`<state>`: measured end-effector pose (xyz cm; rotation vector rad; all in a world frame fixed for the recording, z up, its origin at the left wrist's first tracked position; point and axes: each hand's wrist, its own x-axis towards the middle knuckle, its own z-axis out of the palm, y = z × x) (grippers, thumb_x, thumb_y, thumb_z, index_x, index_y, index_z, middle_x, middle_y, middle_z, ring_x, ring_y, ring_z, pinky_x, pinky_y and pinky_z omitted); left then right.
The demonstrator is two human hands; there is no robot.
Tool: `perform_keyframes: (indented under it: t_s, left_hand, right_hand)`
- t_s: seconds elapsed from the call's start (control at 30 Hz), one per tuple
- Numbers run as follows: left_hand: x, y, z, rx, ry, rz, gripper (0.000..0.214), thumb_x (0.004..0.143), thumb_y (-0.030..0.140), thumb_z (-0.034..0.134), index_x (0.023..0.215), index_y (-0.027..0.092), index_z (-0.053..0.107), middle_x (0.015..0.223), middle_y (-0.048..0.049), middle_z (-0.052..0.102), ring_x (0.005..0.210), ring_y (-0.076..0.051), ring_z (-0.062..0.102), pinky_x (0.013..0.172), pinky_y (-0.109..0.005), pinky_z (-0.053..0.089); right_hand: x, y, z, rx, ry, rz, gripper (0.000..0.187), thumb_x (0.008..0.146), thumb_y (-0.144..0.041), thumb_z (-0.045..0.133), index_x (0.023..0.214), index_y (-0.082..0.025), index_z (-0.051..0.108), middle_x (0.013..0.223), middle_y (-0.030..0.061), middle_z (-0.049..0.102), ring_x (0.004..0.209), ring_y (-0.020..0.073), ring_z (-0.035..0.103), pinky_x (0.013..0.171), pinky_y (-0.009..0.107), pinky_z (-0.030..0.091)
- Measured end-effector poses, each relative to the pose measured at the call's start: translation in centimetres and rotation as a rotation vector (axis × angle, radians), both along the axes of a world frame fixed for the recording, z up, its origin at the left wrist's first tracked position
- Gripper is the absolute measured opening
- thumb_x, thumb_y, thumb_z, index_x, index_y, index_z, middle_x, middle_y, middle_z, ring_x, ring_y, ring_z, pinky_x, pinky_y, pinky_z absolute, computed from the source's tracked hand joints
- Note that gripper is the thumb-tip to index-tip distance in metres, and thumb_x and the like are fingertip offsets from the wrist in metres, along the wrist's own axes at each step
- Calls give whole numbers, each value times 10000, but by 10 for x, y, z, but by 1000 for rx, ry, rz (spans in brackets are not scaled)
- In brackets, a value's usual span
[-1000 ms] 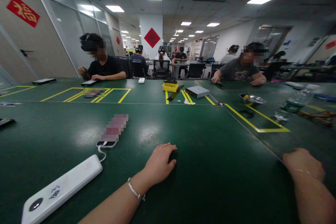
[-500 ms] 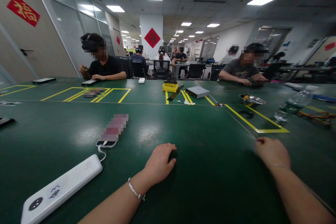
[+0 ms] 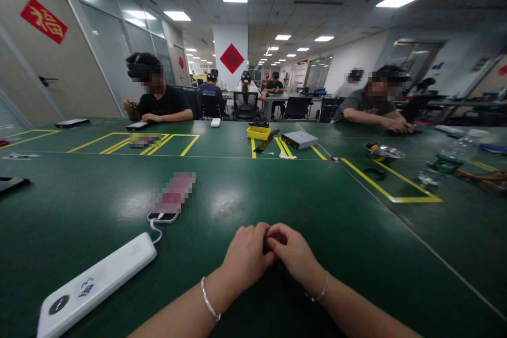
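My left hand (image 3: 246, 256) and my right hand (image 3: 295, 253) meet over the green table (image 3: 222, 179), fingertips touching. The fingers of both are curled in. On the right hand, thumb and forefinger bend toward each other against the left fingers. Whatever lies between them, if anything, is hidden or too small to name. A bracelet circles each wrist. Left of my hands lies a phone (image 3: 176, 193) with its screen blurred out, joined by a short white cable (image 3: 157, 232) to a long white power bank (image 3: 99, 285) with handwriting on it.
Across the table sit a person in black (image 3: 162, 100) at left and another person (image 3: 368, 105) at right. Yellow tape (image 3: 415, 199) marks areas. Farther off are a yellow box (image 3: 259, 132), a grey box (image 3: 300, 139), a metal bowl (image 3: 384, 151) and a plastic bottle (image 3: 447, 158).
My right hand has come in from the far right to touch my left hand. The left hand has shifted slightly, and its fingers have curled. The view has turned slightly left.
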<state>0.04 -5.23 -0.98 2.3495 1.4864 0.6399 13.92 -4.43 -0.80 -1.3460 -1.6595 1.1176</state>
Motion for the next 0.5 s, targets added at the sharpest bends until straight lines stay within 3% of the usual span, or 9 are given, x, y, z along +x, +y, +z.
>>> perform_keyframes:
  t_s: [0.1, 0.33, 0.43, 0.5]
  left_hand:
    - [1, -2, -1, -8, 24, -28, 156, 757, 156, 457, 909, 182, 478, 839, -41, 591, 763, -181, 550, 701, -307, 411]
    - [3, -1, -4, 3, 31, -59, 147, 840, 206, 357, 924, 187, 475, 802, -48, 608, 738, -184, 573, 666, -303, 422]
    - [-2, 0, -3, -12, 11, -23, 182, 825, 234, 402, 991, 192, 462, 830, -50, 615, 778, -191, 578, 685, -299, 423]
    - [-6, 3, -1, -45, -43, 20, 213, 825, 265, 402, 1022, 197, 450, 845, -48, 616, 790, -185, 579, 679, -286, 423]
  right_hand:
    - [-15, -6, -1, -21, 88, -17, 31, 673, -207, 494, 678, -181, 511, 664, -21, 556, 651, 118, 522, 624, 241, 420]
    - [-3, -4, 2, -127, 187, -90, 79, 655, -248, 539, 665, -178, 503, 636, -23, 547, 631, 114, 522, 627, 249, 434]
    - [17, 13, 2, -161, 242, -180, 159, 665, -300, 524, 748, -165, 527, 699, 11, 565, 671, 134, 549, 662, 280, 450]
    - [52, 32, 6, -98, 92, -279, 228, 685, -335, 492, 821, -160, 547, 776, 47, 580, 722, 160, 560, 685, 312, 444]
